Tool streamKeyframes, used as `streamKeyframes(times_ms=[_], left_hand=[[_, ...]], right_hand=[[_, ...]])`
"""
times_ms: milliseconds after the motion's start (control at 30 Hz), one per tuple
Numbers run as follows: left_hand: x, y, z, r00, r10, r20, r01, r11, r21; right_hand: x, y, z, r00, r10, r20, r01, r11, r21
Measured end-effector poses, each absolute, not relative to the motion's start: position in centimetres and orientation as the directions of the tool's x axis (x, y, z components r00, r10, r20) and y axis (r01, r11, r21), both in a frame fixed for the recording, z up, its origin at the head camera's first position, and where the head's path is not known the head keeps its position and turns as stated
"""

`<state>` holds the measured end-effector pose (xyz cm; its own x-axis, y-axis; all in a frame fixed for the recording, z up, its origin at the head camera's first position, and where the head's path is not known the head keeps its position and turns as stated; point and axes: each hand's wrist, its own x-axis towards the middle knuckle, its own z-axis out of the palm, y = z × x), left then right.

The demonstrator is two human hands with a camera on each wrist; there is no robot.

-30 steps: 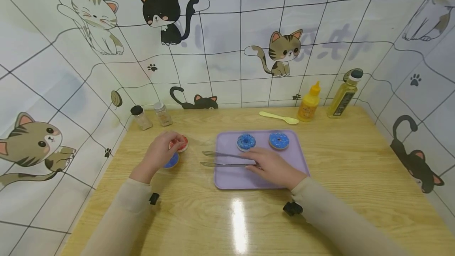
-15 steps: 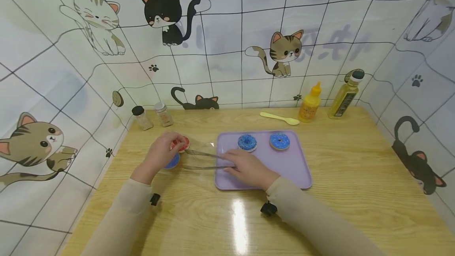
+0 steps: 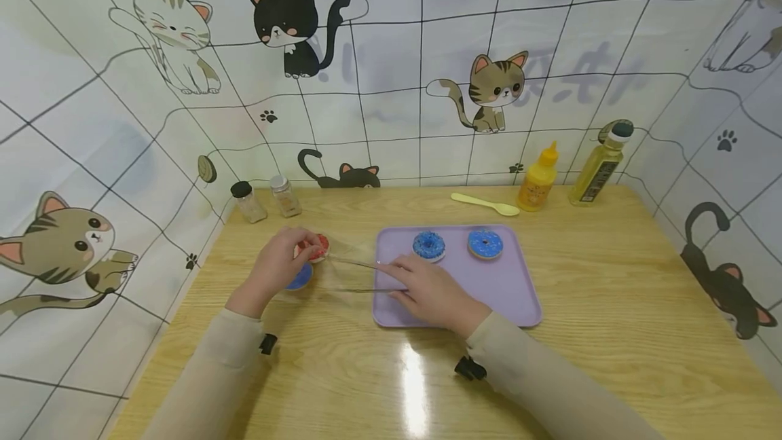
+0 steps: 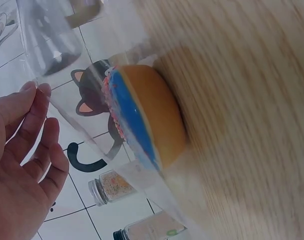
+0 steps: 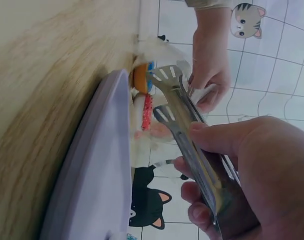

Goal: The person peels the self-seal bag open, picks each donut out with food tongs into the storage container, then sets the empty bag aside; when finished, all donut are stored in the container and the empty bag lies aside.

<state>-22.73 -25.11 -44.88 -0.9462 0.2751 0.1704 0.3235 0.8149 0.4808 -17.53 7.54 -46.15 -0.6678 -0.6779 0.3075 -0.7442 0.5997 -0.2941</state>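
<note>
In the left wrist view my left hand (image 4: 26, 140) pinches the edge of a clear plastic bag (image 4: 162, 187) between thumb and index finger. Seen through the plastic is a blue-iced doughnut (image 4: 154, 110) with pink sprinkles, on the table. A red-iced doughnut (image 3: 321, 248) lies behind it, partly covered by the left hand. My right hand (image 3: 436, 294) grips metal tongs (image 5: 192, 152) over the left part of the purple tray (image 3: 495, 294). The tongs' slotted ends are spread apart, pointing at the two bagged doughnuts, with nothing between them.
Two blue doughnuts, one (image 3: 429, 246) and another (image 3: 485, 244), sit at the tray's back. Behind stand a yellow spoon (image 3: 485, 204), a yellow squeeze bottle (image 3: 537, 182) and an oil bottle (image 3: 599, 172). At back left are two seasoning jars, one black-capped (image 3: 248, 202), one grey-capped (image 3: 285, 197).
My right hand has carried the tongs leftward from over the tray's middle, bringing their ends close to the doughnuts at left. The left hand keeps its place at the bag.
</note>
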Motion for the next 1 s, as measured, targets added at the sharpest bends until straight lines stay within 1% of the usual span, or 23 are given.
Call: streamKeyframes(times_ms=[133,233,400,533,1000], left_hand=[[-22.7,-25.3,-45.0,-0.945,0.271,0.182,0.326,0.815,0.479],[-22.7,-25.2,-44.9,-0.941,0.275,0.198,0.337,0.811,0.478],[-22.4,-24.8,-44.5,-0.932,0.3,0.204,0.363,0.798,0.482],[-22.3,-24.5,-44.4,-0.935,0.296,0.197,0.355,0.799,0.486],[-22.7,-24.1,-44.7,-0.924,0.32,0.21,0.383,0.78,0.495]], right_hand=[[-17.1,7.4,-45.9,-0.68,-0.68,0.273,-0.726,0.577,-0.374],[-17.0,6.9,-45.9,-0.702,-0.664,0.255,-0.7,0.58,-0.416],[-17.4,5.8,-46.3,-0.754,-0.615,0.229,-0.647,0.635,-0.422],[-17.9,5.0,-46.5,-0.79,-0.571,0.224,-0.606,0.668,-0.433],[-19.5,4.0,-47.9,-0.808,-0.534,0.247,-0.582,0.659,-0.476]])
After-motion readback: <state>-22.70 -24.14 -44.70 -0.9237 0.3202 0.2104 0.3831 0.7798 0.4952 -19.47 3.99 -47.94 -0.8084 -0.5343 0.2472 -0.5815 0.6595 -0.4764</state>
